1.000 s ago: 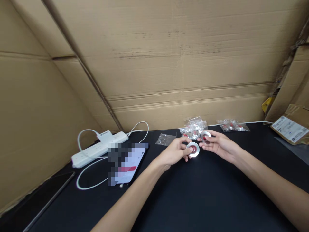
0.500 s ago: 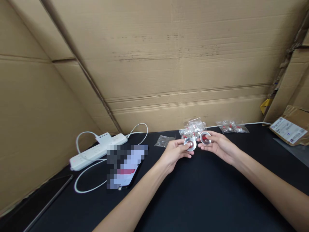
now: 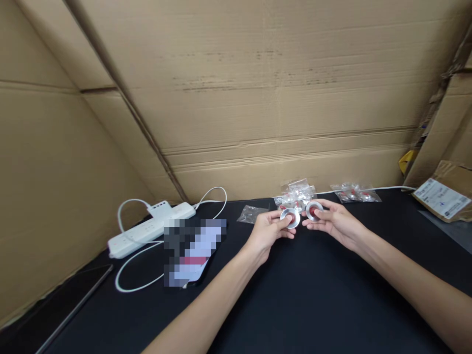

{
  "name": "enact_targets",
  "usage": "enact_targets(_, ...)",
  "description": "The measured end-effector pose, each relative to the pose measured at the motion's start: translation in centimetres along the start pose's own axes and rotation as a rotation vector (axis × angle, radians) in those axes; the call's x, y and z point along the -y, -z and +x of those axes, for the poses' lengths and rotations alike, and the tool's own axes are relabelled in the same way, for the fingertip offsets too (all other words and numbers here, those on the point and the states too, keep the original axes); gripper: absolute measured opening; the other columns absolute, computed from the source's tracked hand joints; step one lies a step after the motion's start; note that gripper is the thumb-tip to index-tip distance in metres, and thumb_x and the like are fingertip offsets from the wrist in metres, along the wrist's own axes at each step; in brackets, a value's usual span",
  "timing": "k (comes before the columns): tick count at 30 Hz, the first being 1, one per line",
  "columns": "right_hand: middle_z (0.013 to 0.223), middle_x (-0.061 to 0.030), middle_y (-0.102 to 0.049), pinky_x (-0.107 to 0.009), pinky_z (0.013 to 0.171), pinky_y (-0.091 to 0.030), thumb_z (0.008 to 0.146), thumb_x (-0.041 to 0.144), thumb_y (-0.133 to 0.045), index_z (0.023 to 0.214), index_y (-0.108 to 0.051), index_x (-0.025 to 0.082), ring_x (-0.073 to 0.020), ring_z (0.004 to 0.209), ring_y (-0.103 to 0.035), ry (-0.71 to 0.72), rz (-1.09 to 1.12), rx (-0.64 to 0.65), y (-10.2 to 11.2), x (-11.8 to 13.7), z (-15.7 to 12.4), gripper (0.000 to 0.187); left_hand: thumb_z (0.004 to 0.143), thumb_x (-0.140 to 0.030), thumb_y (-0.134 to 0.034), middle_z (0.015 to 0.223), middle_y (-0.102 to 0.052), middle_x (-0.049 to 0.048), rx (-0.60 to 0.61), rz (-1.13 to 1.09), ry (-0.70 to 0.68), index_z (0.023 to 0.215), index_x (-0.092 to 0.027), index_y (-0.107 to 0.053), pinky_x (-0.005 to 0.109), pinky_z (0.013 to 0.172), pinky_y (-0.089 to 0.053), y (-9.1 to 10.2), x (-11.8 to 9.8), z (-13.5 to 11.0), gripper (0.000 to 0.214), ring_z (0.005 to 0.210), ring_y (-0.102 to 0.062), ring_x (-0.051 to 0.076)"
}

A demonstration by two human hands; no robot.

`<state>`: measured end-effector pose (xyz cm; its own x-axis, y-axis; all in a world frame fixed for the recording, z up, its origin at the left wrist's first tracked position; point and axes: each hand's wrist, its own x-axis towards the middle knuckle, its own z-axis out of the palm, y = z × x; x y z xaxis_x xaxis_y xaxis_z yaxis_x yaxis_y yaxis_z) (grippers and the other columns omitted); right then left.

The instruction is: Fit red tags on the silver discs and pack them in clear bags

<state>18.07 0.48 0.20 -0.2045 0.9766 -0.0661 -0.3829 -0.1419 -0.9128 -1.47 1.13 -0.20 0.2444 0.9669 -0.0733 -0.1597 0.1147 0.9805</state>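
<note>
My left hand (image 3: 266, 233) pinches a small silver cup-shaped disc (image 3: 296, 217) with a red centre, its thumb pressed into the hollow side. A matching silver disc (image 3: 309, 210) is pinched in my right hand (image 3: 342, 226), thumb on the red middle. Both hollow sides face me, and the discs are held side by side, a small gap apart, above the black tabletop. Just behind them lies a pile of clear plastic packets (image 3: 298, 189) with silver and red pieces inside. Left of my fingers is a flat clear plastic bag (image 3: 252, 214).
More clear packets (image 3: 354, 192) lie at the back right. A white power strip (image 3: 127, 243) with cables and a blurred-out phone (image 3: 202, 255) are on the left. Far right sits a labelled brown package (image 3: 444, 194). Cardboard walls (image 3: 258, 98) enclose the table.
The discs have tilted slightly in my fingers, and the right thumb has shifted a little on its disc. The whole view has moved very slightly.
</note>
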Motion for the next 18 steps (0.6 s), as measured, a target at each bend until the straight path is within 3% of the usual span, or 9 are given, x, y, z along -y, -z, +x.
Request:
enact_targets(7,0.087,-0.0104,-0.073,-0.037,0.083,-0.058,0.089,0.008,-0.052,0.1,-0.065,0.014,-0.0231,0.083,-0.073,-0.03,0.078,-0.038,-0.4,0.1,0.0,0.018,0.084,-0.023,-0.068,0.093,-0.073,0.0182,-0.015,-0.102,0.06,0.09,-0.005,-0.071,0.038,0.085,-0.057,0.1,0.3,0.1,0.019,0.079,-0.072,0.024)
enact_targets(13,0.094,-0.011,-0.073,-0.043,0.09,-0.056,0.092,0.012,-0.05,0.103,-0.066,0.017,-0.0239,0.085,-0.073,-0.004,0.132,-0.076,-0.1,-0.1,0.3,0.02,0.091,-0.025,-0.057,0.094,-0.073,0.0234,0.0,-0.189,0.099,0.095,-0.002,-0.07,0.045,0.09,-0.055,-0.5,-0.3,0.0,0.027,0.081,-0.073,0.028)
enact_targets(18,0.095,-0.0114,-0.073,-0.042,0.089,-0.056,0.091,0.014,-0.05,0.095,-0.068,0.016,-0.0237,0.087,-0.072,0.067,0.082,-0.1,0.2,-0.5,0.7,0.018,0.093,-0.02,-0.053,0.097,-0.072,0.0248,0.063,-0.195,0.115,0.095,-0.001,-0.07,0.046,0.091,-0.054,-0.9,-0.3,-0.4,0.026,0.084,-0.073,0.03)
